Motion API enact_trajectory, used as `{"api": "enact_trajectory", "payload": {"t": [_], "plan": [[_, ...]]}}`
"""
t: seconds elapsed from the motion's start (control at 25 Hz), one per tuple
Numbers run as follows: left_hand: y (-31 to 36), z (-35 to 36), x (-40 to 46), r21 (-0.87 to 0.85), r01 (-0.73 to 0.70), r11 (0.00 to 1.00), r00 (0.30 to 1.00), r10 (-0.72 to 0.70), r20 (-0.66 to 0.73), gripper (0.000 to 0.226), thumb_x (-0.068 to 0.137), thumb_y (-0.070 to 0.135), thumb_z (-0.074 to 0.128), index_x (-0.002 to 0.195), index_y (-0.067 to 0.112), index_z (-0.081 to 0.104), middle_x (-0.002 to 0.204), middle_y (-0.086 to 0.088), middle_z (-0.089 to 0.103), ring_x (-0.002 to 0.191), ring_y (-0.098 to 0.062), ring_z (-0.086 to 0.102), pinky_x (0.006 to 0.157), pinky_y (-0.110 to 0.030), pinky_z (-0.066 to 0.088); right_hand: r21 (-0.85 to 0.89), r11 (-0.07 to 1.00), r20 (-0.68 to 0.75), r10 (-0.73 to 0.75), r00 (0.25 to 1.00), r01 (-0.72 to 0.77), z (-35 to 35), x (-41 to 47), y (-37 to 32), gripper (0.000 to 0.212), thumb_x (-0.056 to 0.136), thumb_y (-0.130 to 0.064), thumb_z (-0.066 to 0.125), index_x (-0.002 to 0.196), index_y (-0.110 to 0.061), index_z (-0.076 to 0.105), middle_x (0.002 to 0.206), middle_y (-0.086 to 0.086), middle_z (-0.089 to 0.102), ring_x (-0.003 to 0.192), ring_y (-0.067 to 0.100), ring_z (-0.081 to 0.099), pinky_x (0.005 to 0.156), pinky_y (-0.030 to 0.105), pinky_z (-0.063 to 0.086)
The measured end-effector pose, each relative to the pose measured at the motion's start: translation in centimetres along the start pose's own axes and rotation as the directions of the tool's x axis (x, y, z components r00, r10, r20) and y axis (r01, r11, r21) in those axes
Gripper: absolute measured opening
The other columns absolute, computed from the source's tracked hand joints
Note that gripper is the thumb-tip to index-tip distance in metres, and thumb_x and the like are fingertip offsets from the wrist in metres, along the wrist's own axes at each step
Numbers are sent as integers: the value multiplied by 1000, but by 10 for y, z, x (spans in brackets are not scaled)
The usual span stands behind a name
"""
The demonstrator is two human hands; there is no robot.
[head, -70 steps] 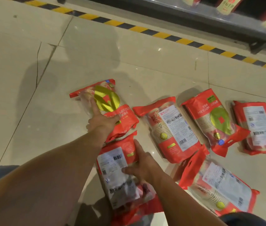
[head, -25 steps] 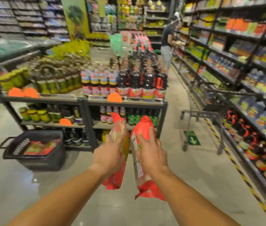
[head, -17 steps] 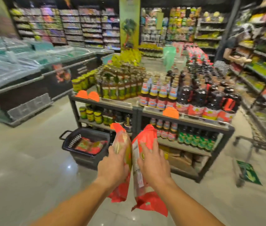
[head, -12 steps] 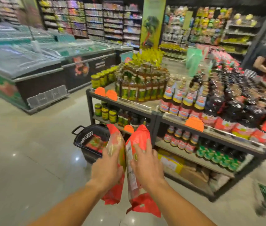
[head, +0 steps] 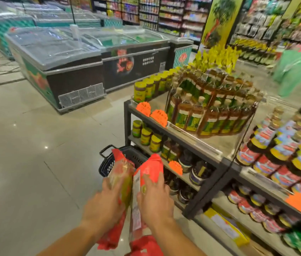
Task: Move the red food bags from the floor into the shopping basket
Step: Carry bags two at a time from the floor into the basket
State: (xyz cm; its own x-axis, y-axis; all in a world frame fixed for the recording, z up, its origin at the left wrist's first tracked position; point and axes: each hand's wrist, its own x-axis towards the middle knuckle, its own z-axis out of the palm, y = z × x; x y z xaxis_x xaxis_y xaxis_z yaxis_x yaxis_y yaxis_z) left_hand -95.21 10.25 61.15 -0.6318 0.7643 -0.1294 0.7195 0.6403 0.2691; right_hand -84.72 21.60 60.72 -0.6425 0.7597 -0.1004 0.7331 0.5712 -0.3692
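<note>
I hold two red food bags upright in front of me, side by side and touching. My left hand (head: 103, 206) grips the left red bag (head: 122, 174), which has a clear window with a green mark. My right hand (head: 155, 202) grips the right red bag (head: 150, 169), whose white label edge faces the other bag. Just beyond the bags, the black shopping basket (head: 107, 164) stands on the floor beside the shelf rack; the bags hide most of it and its contents.
A metal display rack (head: 207, 174) of jars and bottles stands right of the basket. Chest freezers (head: 62, 67) line the far left. Pale tiled floor (head: 26, 172) stretches to the left. Store shelves fill the background.
From the bags on the floor I lifted one bag in each hand. The view has swung and closed in; the basket now lies directly behind the held bags.
</note>
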Motion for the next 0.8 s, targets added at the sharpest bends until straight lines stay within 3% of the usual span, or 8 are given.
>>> {"api": "enact_trajectory", "payload": {"t": [0.12, 0.24, 0.36, 0.48, 0.6, 0.8], "plan": [[-20, 21, 73, -15, 26, 1000, 995, -25, 100, 81, 88, 42, 49, 145, 55, -7, 138, -9, 31, 101, -32, 64, 85, -43, 53, -8, 998, 81, 70, 994, -69, 19, 68, -7, 58, 100, -36, 50, 149, -47, 22, 165, 6, 5, 136, 36, 34, 97, 48, 49], [-49, 52, 144, -49, 45, 998, 982, -36, 187, 82, 85, 50, 52, 146, 58, -1, 127, -7, 30, 104, -27, 62, 89, -40, 52, -32, 990, 168, 139, 976, -135, 52, 132, -8, 57, 99, -44, 48, 151, -45, 24, 163, 6, 11, 139, 36, 30, 100, 46, 47], [-93, 102, 248, -92, 16, 996, 968, 7, 249, 82, 86, 52, 54, 145, 58, -3, 125, -6, 28, 104, -26, 59, 88, -40, 52, -25, 975, 171, 223, 960, -222, 119, 230, -11, 58, 99, -45, 46, 152, -45, 24, 163, 6, 11, 134, 34, 35, 103, 43, 45], [-133, 161, 351, -87, -40, 995, 957, 63, 283, 82, 89, 41, 52, 143, 57, -8, 129, -9, 28, 101, -30, 56, 82, -42, 52, -78, 964, 191, 266, 945, -256, 204, 324, -9, 59, 101, -42, 44, 153, -47, 17, 165, 6, 5, 132, 35, 35, 96, 42, 49], [-175, 223, 433, -88, -62, 994, 955, 85, 284, 81, 90, 37, 52, 146, 56, -4, 131, -8, 26, 105, -32, 53, 84, -44, 49, -51, 949, 152, 316, 937, -312, 284, 398, 7, 61, 99, -41, 49, 150, -50, 18, 163, 2, 5, 135, 35, 32, 91, 46, 50], [-239, 352, 535, -178, -115, 977, 959, 156, 237, 77, 87, 40, 62, 144, 53, 12, 129, -8, 34, 94, -34, 59, 80, -45, 54, 126, 921, 10, 369, 929, -368, 425, 464, 66, 55, 96, -49, 57, 147, -47, 35, 163, 2, 15, 143, 36, 28, 105, 46, 41]]}}
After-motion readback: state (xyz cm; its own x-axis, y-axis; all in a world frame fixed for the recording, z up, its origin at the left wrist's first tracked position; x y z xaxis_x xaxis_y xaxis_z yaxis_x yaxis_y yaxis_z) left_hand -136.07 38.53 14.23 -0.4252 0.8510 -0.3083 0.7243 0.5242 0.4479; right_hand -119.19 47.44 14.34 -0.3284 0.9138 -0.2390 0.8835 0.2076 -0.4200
